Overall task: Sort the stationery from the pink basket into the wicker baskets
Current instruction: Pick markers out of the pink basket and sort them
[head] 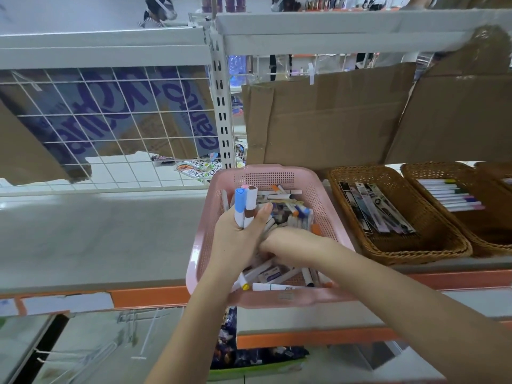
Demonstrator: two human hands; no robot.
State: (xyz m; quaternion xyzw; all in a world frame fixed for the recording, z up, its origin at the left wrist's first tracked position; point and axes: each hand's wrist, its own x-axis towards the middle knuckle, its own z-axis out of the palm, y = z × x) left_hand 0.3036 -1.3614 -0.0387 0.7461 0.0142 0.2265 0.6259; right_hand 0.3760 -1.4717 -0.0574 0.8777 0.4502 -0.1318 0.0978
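The pink basket [327, 217] stands on the grey shelf, full of mixed markers [293, 209] and small packets. My left hand [235, 239] hovers over its left side and grips a bunch of markers [245, 203] upright, with blue, pink and brown caps on top. My right hand [288, 242] reaches into the pile at the basket's middle, fingers buried among the markers; whether it holds one is hidden. To the right sit two wicker baskets: the nearer one [432, 250] holds flat bookmarks, the farther one [493, 231] holds a row of thin pens [448, 195].
Cardboard sheets [327, 117] lean behind the baskets. A white wire grid panel [110, 128] stands at the back left, and the grey shelf [97, 236] stretches left of the pink basket. An orange shelf edge [149, 296] runs along the front, with goods on the lower shelf.
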